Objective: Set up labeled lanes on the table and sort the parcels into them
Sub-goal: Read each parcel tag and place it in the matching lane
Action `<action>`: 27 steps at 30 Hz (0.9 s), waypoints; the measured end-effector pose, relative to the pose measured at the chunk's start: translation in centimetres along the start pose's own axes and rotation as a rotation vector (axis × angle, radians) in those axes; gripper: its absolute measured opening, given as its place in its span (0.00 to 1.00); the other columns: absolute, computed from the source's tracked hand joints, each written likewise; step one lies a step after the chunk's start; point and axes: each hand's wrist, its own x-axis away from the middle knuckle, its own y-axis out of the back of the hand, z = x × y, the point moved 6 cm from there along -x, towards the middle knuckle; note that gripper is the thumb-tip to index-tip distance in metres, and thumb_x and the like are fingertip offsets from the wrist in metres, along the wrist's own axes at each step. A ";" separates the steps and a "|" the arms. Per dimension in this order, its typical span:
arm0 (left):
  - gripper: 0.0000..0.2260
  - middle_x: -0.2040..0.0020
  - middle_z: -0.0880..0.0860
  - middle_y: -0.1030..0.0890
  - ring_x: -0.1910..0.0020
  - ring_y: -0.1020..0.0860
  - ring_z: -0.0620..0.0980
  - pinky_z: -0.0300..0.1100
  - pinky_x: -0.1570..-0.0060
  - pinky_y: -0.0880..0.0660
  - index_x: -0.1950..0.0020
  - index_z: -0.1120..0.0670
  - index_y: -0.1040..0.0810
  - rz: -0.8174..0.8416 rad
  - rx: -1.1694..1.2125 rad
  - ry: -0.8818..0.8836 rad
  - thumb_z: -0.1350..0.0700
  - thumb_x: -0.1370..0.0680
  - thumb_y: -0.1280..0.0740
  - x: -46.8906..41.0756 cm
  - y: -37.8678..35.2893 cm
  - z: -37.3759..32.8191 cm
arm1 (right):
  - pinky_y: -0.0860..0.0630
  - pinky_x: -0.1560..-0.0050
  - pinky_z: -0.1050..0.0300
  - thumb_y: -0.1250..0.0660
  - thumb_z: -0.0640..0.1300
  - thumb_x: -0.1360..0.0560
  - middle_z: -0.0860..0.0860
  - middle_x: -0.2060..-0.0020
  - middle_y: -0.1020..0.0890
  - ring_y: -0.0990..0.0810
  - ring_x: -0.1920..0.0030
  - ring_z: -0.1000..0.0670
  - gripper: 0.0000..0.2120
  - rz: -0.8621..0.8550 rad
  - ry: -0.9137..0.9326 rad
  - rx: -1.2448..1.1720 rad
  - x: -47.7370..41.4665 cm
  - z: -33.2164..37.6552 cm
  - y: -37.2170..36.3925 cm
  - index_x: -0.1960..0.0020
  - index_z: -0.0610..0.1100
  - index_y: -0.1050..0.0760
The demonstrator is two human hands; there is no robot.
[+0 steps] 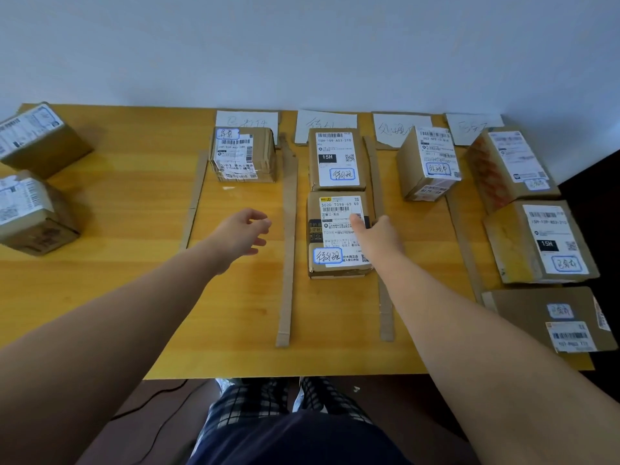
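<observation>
Right hand (pixel 375 234) spread flat on near parcel (pixel 339 234); left hand (pixel 243 231) open, empty, alongside.

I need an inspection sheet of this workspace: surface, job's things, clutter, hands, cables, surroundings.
Surface: wooden table, split into lanes by cardboard strips.
Job's things: paper labels at the far edge; one parcel in the first lane, two in the second, one in the third, three in the fourth; two unsorted parcels at far left.
Clutter: nothing seen.
Hands: left hand open above the table; right hand resting on the near second-lane parcel.
Cables: black cable on the floor.
Surroundings: plain wall.
</observation>
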 end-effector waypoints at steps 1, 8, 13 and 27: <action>0.14 0.43 0.54 0.22 0.46 0.22 0.53 0.46 0.48 0.24 0.35 0.55 0.29 -0.003 -0.004 -0.010 0.52 0.19 0.39 0.1 0.3 0.1 | 0.28 0.66 0.56 0.42 0.62 0.22 0.49 0.53 0.24 0.22 0.61 0.49 0.30 -0.037 0.019 0.043 0.3 0.1 0.3 0.31 0.41 0.38; 0.13 0.43 0.54 0.21 0.47 0.21 0.53 0.45 0.48 0.24 0.37 0.54 0.28 -0.034 0.011 -0.069 0.52 0.19 0.38 1.6 3.9 1.0 | 0.29 0.45 0.55 0.38 0.47 0.21 0.47 0.35 0.30 0.30 0.36 0.47 0.20 -0.292 0.298 0.057 3.1 2.4 2.0 0.31 0.44 0.34; 0.14 0.44 0.55 0.21 0.48 0.21 0.54 0.48 0.46 0.24 0.36 0.55 0.29 -0.076 0.052 -0.121 0.53 0.19 0.39 3.2 8.8 1.9 | 0.35 0.42 0.58 0.39 0.40 0.23 0.45 0.36 0.29 0.33 0.35 0.47 0.19 -0.340 0.546 0.172 6.6 7.7 0.2 0.32 0.43 0.33; 0.11 0.46 0.54 0.21 0.50 0.21 0.51 0.49 0.46 0.24 0.38 0.54 0.27 -0.119 -0.033 -0.233 0.54 0.19 0.39 2.1 32.9 8.2 | 0.32 0.37 0.54 0.40 0.43 0.21 0.48 0.31 0.33 0.33 0.32 0.49 0.20 -0.068 0.524 0.019 14.3 24.9 -20.7 0.29 0.46 0.37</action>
